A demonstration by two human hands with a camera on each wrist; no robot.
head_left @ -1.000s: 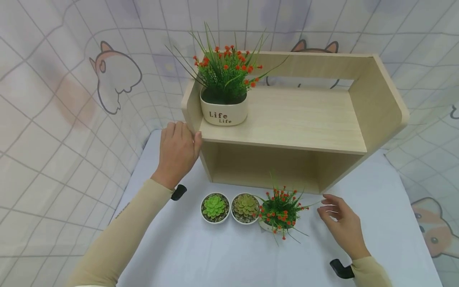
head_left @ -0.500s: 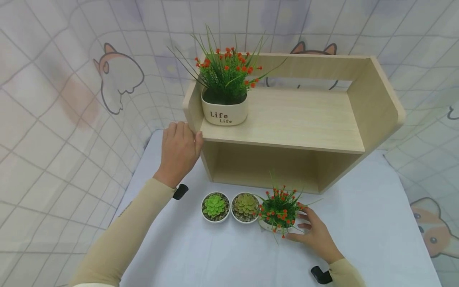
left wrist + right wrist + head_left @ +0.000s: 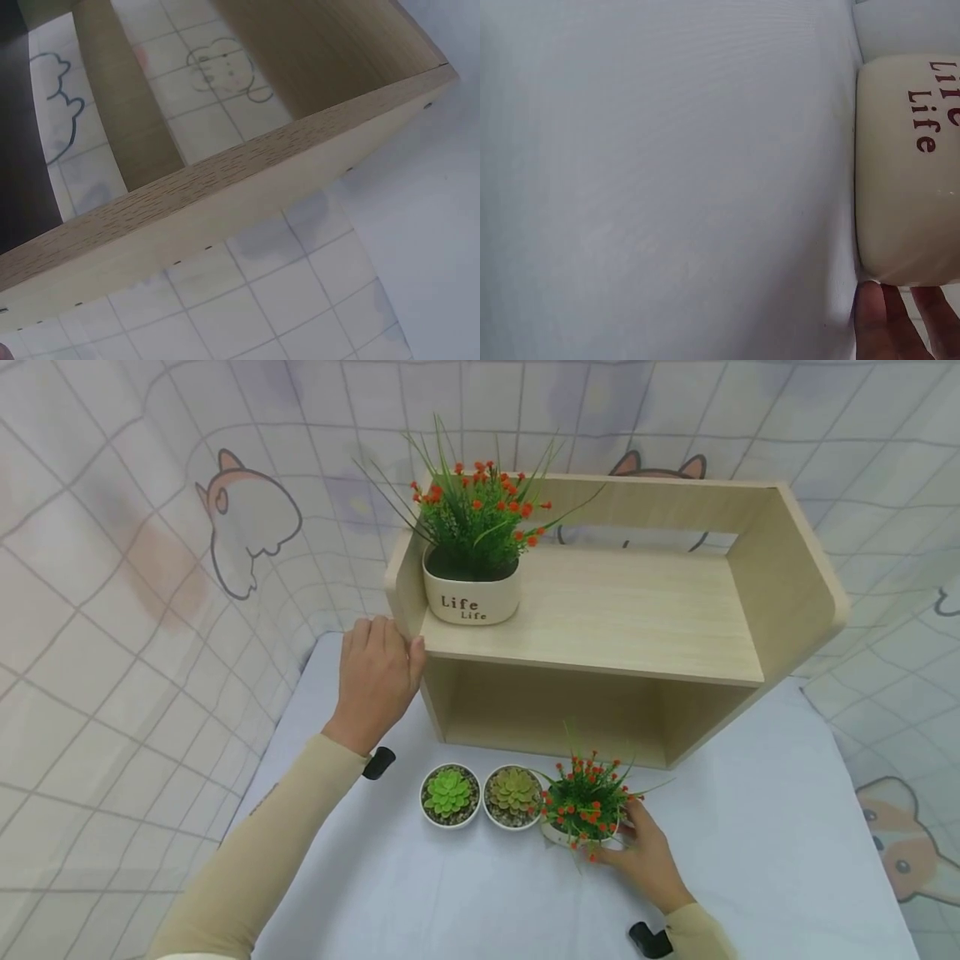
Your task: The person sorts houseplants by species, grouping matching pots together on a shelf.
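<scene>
At the left end of the pale wooden shelf [image 3: 630, 610] my left hand [image 3: 373, 685] holds the side panel, its thumb by the front edge. The left wrist view shows mostly that side panel [image 3: 225, 180]. My right hand [image 3: 647, 853] grips the right end of a small potted plant [image 3: 585, 802] with red flowers, which stands on the table. In the right wrist view, fingertips [image 3: 874, 307] touch the end of its cream pot [image 3: 907, 180], lettered "Life". Left of this plant sit an olive-green potted succulent [image 3: 513, 795] and a bright green one [image 3: 450, 795].
A larger red-flowered plant in a cream pot [image 3: 472, 597] stands at the left of the upper board. Below it is the open lower compartment [image 3: 555, 706]. White cloth covers the table [image 3: 465, 893], and a tile-patterned curtain [image 3: 255, 693] hangs round the back and sides.
My right hand has moved left from beside the small flowering plant and taken hold of its pot. The left hand stays on the shelf's side, and the pots have not visibly moved.
</scene>
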